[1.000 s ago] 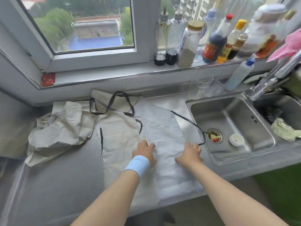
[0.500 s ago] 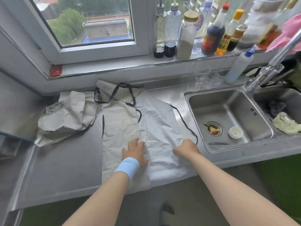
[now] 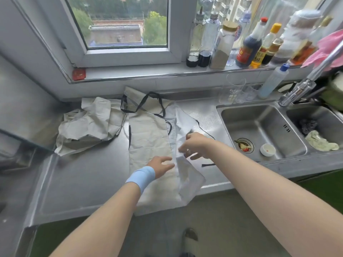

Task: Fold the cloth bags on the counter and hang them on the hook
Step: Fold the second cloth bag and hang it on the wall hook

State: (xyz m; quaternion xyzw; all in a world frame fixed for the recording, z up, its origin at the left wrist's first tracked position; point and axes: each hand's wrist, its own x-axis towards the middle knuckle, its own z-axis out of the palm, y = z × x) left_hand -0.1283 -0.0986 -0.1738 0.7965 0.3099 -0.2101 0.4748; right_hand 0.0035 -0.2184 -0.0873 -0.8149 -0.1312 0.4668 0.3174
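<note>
"So, how far along are the bags?"

"Hardly begun, I'd say. My right hand [image 3: 194, 145] pinches the right edge of the pale bag [image 3: 187, 180], fingers curled round the cloth, which is lifted off the counter [image 3: 83, 179] and carried over toward the middle. My left hand [image 3: 161, 165] lies flat with its fingers spread, pressing the cloth where the pale bag meets the beige bag [image 3: 148, 138]."

"And the others?"

"The beige bag is spread flat just beside it, black handles [image 3: 144, 101] toward the window, not folded. The crumpled bag [image 3: 87, 125] sits in a heap to the left, untouched as far as I can judge."

"The hook?"

"Not in sight. So one first fold is in hand, two bags wait unfolded, and nothing is hung. Both flat bags overhang the counter's front edge, so I'd mind them sliding off."
</note>
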